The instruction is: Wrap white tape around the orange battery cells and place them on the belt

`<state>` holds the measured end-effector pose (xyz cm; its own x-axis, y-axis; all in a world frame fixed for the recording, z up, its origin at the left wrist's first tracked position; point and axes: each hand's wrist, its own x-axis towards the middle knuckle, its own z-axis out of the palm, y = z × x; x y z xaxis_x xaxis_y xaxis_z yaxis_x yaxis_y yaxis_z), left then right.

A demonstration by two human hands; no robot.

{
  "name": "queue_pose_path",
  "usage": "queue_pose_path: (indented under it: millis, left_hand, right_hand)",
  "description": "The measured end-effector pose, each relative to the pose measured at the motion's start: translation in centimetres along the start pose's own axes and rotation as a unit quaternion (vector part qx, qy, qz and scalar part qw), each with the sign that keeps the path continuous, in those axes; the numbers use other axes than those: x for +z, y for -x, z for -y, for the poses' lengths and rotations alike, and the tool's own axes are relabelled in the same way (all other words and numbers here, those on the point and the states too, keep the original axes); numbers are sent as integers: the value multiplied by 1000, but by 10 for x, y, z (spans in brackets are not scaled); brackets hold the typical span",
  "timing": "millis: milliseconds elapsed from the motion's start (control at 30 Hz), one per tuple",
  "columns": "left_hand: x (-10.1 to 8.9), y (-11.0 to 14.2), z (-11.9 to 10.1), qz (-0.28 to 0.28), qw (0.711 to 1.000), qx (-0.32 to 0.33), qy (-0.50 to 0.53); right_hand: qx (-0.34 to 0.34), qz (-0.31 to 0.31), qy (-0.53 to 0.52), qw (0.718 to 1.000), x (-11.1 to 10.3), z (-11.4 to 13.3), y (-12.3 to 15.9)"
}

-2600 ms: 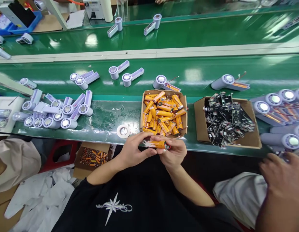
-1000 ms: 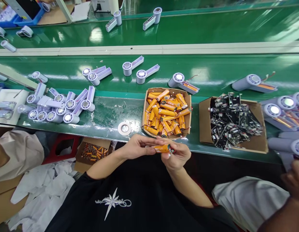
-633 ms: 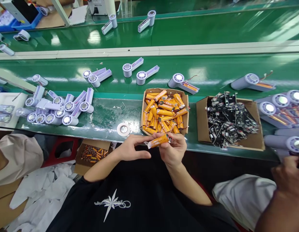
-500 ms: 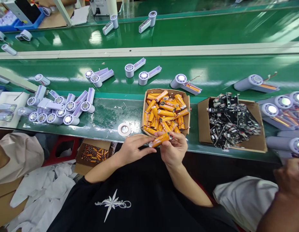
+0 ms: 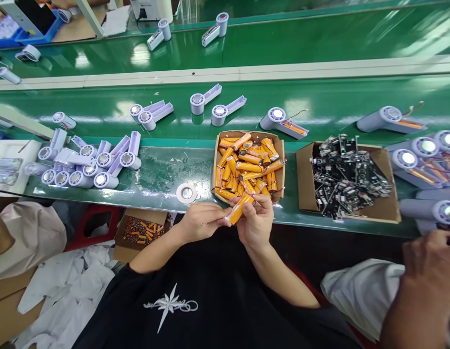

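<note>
An orange-wrapped cylindrical battery [image 5: 239,209] is held in front of my chest, just off the near edge of the bench. My right hand [image 5: 256,222] grips it, thumb along its upper side and fingers behind. At the battery's lower left end, my left hand [image 5: 203,221] pinches with thumb and fingertips; whether it also holds a bit of film there is too small to tell. Directly beyond my hands stands a cardboard box [image 5: 214,170] full of similar orange batteries [image 5: 251,159]. A white roll of tape [image 5: 186,193] lies flat on the bench, left of that box.
Right of the batteries, another cardboard box [image 5: 305,182] holds black circuit boards [image 5: 350,177]. Lilac fan housings [image 5: 79,178] cluster at left, and more stand on the green belt [image 5: 319,92]. A co-worker's hand [image 5: 428,257] is at far right. A box of small orange parts [image 5: 143,230] sits below the bench.
The battery has been turned to a steeper slant, and my right hand has shifted slightly left. My left thumb and fingers have closed at its end. Housings on the near belt have drifted slightly right.
</note>
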<state>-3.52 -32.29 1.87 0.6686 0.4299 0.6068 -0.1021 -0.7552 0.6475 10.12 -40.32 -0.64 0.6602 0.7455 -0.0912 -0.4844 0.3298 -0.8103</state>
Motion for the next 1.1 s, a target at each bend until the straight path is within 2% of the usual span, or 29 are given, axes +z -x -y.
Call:
queue_pose_path:
  millis: [67,133,167,233,300,333,400,500,600,733,900,1000,1100]
  left_hand:
    - [2,3,0,-15,997,-53,53]
    - [6,7,0,-20,978,-156,135]
    - [8,9,0,-22,957,-218,189]
    - [12,14,3,-46,894,-332,299]
    - [12,18,7,-96,836,-402,362]
    - [11,21,9,-119,817,-425,372]
    - [5,28,13,-135,798,-453,373]
    - [-13,45,16,-136,795,-476,350]
    - [-38,67,18,-167,813,-485,274]
    - [-68,93,22,-190,836,-481,185]
    - [-86,98,23,-241,847,-457,127]
    - [-93,100,21,-218,837,-495,80]
    - [-101,116,20,-197,811,-550,41]
  right_hand:
    - [-12,2,-5,1000,2,0,1]
    - [-46,2,-5,999,3,0,2]
    - [-69,6,-1,998,4,1,3]
    - [-109,22,8,994,4,4,5]
    - [-118,59,9,991,2,8,4]
    - [-111,81,6,991,1,11,3]
    - [-91,110,-2,990,-4,15,-3]
    - [-74,93,1,993,-15,17,-12]
    - [-62,67,9,996,-26,17,-19]
    - [-56,78,6,995,-35,16,-21]
    - [-54,98,13,994,-34,13,-23]
    - [-43,114,34,992,-32,14,-25]
    - [-41,151,46,987,-31,15,-28]
